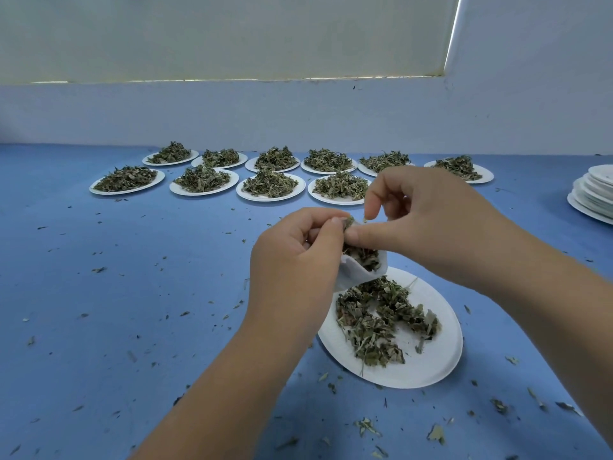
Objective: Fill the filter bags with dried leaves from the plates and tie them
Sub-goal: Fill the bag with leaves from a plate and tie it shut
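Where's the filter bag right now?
In the head view, centre-right, the filter bag is held between the left hand and right hand, just above the near plate.

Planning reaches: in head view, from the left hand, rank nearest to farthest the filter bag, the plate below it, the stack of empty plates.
1. The filter bag, gripped by the left hand.
2. The plate below it, slightly right.
3. The stack of empty plates, far right.

plain blue table cover [132, 260], speckled with dark green flecks | round white paper plate [431, 366], unpatterned | dried crumbled leaves [374, 323], mottled olive, brown, pale tan | soft white filter bag [356, 275], plain | far white paper plates [127, 191], dark green heaps | stacked white plates [593, 194] | pale bluish-white wall [298, 117] | cream off-white panel [232, 34]
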Available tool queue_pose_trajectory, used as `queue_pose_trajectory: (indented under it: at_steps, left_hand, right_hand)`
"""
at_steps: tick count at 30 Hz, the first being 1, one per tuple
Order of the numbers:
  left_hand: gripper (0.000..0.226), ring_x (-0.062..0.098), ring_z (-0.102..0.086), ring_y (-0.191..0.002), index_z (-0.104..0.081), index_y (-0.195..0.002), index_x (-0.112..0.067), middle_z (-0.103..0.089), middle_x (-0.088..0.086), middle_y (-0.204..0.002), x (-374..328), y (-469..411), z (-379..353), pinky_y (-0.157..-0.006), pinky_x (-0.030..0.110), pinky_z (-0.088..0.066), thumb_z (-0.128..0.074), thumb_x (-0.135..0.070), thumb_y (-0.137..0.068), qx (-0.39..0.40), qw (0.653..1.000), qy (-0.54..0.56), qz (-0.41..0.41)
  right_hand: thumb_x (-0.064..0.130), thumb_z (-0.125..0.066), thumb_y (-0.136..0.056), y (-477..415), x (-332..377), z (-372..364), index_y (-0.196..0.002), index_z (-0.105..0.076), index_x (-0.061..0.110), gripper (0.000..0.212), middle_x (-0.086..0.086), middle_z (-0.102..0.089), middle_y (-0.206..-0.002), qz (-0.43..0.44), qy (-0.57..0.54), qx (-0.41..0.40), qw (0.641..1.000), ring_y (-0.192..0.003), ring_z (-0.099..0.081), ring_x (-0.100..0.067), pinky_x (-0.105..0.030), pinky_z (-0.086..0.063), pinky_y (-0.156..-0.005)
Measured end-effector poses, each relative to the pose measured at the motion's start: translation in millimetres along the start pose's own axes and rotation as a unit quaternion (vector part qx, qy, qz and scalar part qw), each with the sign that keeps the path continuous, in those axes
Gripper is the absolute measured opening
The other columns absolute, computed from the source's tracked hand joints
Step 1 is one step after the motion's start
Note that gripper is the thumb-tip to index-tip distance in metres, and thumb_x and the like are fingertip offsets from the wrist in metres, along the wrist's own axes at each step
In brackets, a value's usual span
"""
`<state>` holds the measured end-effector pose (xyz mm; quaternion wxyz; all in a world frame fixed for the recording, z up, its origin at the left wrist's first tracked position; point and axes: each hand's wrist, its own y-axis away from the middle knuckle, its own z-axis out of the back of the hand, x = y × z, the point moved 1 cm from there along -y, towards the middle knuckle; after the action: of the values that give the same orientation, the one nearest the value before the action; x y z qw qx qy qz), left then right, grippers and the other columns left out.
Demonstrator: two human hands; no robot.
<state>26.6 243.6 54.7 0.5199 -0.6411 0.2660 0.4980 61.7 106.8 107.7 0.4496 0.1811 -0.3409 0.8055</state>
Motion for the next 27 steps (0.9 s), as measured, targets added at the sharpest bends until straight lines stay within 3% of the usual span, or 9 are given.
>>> queue_pose_trajectory:
  at_steps: [2,4,9,12,18,20,24,27]
  left_hand:
    - [0.023,0.002,-0.038,-0.044,-0.072,-0.074,-0.029,-0.047,-0.006,-0.048,0,0,0,-0.044,0.013,-0.033,-0.061,-0.018,-0.091,0.004,1.000,-0.008,-0.007]
    - [0.023,0.004,-0.038,-0.046,-0.071,-0.074,-0.028,-0.048,0.006,-0.053,-1,1,-1,-0.044,0.014,-0.033,-0.060,-0.018,-0.091,0.009,1.000,-0.010,-0.013]
    - [0.023,0.003,-0.034,-0.041,-0.072,-0.075,-0.024,-0.040,-0.014,-0.044,1,1,-2,-0.043,0.015,-0.030,-0.059,-0.016,-0.092,0.016,1.000,0.009,0.001]
    - [0.025,0.004,-0.034,-0.042,-0.073,-0.076,-0.026,-0.040,-0.014,-0.045,2,-1,0,-0.047,0.021,-0.030,-0.058,-0.015,-0.092,0.010,1.000,0.025,0.011]
    - [0.025,0.002,-0.036,-0.041,-0.074,-0.077,-0.031,-0.043,-0.014,-0.045,3,-2,0,-0.046,0.017,-0.030,-0.060,-0.015,-0.091,0.010,0.999,0.035,0.019]
    - [0.024,0.003,-0.035,-0.041,-0.074,-0.078,-0.032,-0.042,-0.014,-0.045,3,-2,0,-0.048,0.020,-0.030,-0.060,-0.017,-0.091,0.008,0.999,0.029,0.014]
    - [0.025,0.005,-0.036,-0.043,-0.075,-0.077,-0.032,-0.040,-0.014,-0.047,2,-3,2,-0.047,0.021,-0.030,-0.060,-0.017,-0.091,-0.004,0.998,0.051,0.024]
    - [0.026,0.004,-0.036,-0.041,-0.075,-0.077,-0.028,-0.042,-0.014,-0.046,1,-3,2,-0.043,0.016,-0.030,-0.059,-0.013,-0.091,-0.001,0.996,0.078,0.034]
  right_hand:
    - [0.044,-0.072,-0.072,-1,-2,1,-0.070,-0.059,0.023,0.025,0.012,-0.046,-0.055,-0.012,-0.044,-0.009,0.999,-0.047,-0.039,-0.002,-0.010,-0.033,-0.047]
    - [0.044,-0.068,-0.078,-2,-3,-1,-0.071,-0.060,0.022,0.024,0.013,-0.048,-0.055,-0.021,-0.059,-0.018,0.998,-0.048,-0.041,-0.002,-0.011,-0.034,-0.047]
    - [0.041,-0.065,-0.081,-2,-4,-7,-0.073,-0.057,0.024,0.021,0.010,-0.049,-0.062,-0.017,-0.012,-0.009,1.000,-0.051,-0.041,0.000,-0.013,-0.034,-0.050]
    - [0.041,-0.066,-0.080,0,-2,-6,-0.073,-0.058,0.024,0.020,0.011,-0.048,-0.058,0.000,-0.006,-0.001,1.000,-0.050,-0.041,-0.001,-0.013,-0.034,-0.050]
    - [0.038,-0.069,-0.078,-2,-6,-11,-0.072,-0.058,0.023,0.019,0.010,-0.050,-0.056,-0.016,-0.002,0.015,1.000,-0.047,-0.042,-0.001,-0.011,-0.034,-0.047]
    - [0.047,-0.068,-0.077,-3,-9,-6,-0.078,-0.061,0.023,0.025,0.011,-0.055,-0.059,-0.045,-0.048,0.043,0.997,-0.050,-0.046,0.001,-0.012,-0.038,-0.051]
    - [0.058,-0.070,-0.064,-1,-13,10,-0.100,-0.066,0.030,0.046,0.010,-0.067,-0.082,-0.108,-0.176,0.186,0.961,-0.076,-0.067,-0.008,-0.025,-0.054,-0.067]
    - [0.034,-0.075,-0.075,3,-14,6,-0.105,-0.066,0.027,0.032,0.002,-0.067,-0.091,-0.115,-0.197,0.230,0.946,-0.080,-0.071,-0.016,-0.027,-0.058,-0.068]
